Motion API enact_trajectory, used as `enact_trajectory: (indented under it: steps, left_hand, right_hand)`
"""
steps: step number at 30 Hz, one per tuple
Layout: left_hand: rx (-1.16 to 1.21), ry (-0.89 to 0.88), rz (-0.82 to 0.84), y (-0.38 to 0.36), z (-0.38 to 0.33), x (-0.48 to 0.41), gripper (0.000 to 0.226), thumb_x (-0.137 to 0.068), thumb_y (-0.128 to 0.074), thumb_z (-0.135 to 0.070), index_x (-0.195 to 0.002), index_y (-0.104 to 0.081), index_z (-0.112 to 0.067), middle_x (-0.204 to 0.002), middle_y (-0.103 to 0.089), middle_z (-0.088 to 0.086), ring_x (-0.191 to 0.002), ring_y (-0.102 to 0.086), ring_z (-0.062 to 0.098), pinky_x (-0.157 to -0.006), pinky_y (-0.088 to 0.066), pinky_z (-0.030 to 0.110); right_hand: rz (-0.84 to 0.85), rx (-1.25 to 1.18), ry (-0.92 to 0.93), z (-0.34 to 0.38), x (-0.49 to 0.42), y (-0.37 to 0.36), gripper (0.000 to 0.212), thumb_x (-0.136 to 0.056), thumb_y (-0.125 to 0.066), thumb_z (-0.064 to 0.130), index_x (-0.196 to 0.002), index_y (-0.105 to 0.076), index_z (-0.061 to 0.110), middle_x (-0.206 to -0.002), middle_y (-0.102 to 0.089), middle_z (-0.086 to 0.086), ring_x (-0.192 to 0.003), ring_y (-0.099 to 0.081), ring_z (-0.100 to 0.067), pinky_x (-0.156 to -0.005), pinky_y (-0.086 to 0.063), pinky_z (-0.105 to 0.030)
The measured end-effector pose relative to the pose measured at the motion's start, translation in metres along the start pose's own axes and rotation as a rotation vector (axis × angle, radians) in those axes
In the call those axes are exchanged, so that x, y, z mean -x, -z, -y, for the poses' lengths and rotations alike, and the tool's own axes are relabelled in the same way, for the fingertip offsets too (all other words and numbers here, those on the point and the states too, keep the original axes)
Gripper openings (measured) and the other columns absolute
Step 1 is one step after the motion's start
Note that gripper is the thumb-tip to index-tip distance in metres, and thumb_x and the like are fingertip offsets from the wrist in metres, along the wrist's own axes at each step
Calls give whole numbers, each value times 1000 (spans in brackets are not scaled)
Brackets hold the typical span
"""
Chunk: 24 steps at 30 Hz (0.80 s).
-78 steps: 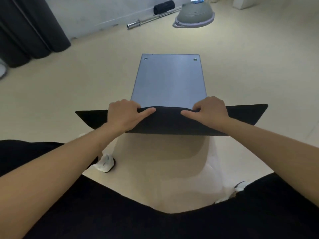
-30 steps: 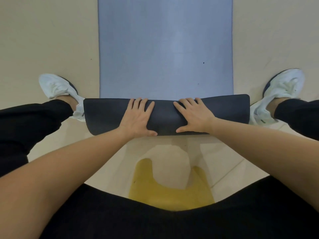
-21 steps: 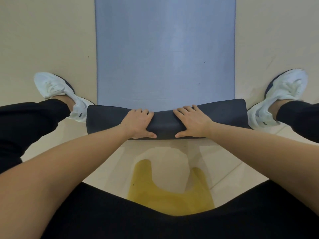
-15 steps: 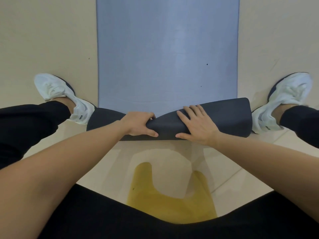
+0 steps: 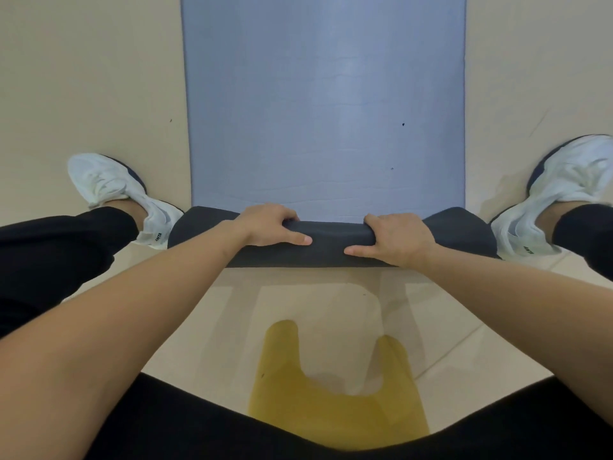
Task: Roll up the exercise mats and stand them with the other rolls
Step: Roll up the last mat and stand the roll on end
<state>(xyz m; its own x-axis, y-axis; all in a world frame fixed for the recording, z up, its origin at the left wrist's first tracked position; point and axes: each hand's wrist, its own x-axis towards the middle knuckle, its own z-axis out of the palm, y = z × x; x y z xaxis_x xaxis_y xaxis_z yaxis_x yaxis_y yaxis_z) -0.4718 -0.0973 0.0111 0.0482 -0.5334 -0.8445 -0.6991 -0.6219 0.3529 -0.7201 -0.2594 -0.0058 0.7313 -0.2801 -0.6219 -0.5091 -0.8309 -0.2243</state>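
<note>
A blue-grey exercise mat [image 5: 323, 104] lies flat on the beige floor and runs away from me. Its near end is turned over into a dark roll [image 5: 331, 242] that lies crosswise between my feet. My left hand [image 5: 270, 225] grips the roll left of centre, fingers curled over its far edge, thumb on the near side. My right hand [image 5: 396, 239] grips it right of centre in the same way. The inside of the roll is hidden.
My white shoes stand either side of the roll, left shoe [image 5: 114, 190] and right shoe [image 5: 560, 190]. A yellow mark [image 5: 335, 390] is on the floor near my body. Beige floor [image 5: 89, 78] flanks the mat on both sides.
The lifted near end of the mat was folded down onto the floor. My flat hands then curled over it, and the fold tightened into a roll that moved slightly forward.
</note>
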Motion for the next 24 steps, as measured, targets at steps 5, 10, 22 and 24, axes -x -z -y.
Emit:
enact_trajectory:
  steps: [5,10,22,24]
  left_hand:
    - [-212,31,-373,-27,3,10,78,-93,-38,-81,-144,-54,-24,-137,-64,-2,-124,-59,25,-99,-46,42]
    - [-445,-114,-650,-65,-9,24,76,-99,-36,-67,-154,-42,-14,-154,-49,11,-139,-47,31,-117,-35,47]
    - [-599,-130,-528,-55,1,-4,114,-81,-36,-93,-165,-20,-16,-169,-26,15,-154,-25,38,-127,-15,57]
    - [-581,-148,-518,-43,4,-15,118,-78,-33,-96,-164,-23,-16,-167,-31,14,-152,-29,37,-126,-18,55]
  right_hand:
    - [35,38,28,-5,-26,18,80,-76,-34,98,-87,-50,21,-68,-60,1,-63,-55,-16,-58,-40,-36]
    - [111,-1,49,-12,-56,39,80,-74,-35,99,-87,-55,23,-77,-63,2,-71,-58,-17,-63,-41,-35]
    - [-56,45,-98,-13,-68,33,89,-78,-32,95,-115,-58,18,-108,-64,-4,-98,-58,-28,-86,-43,-43]
    - [-200,99,-103,-9,-60,31,86,-85,-29,88,-125,-57,16,-117,-60,-8,-105,-55,-32,-93,-42,-46]
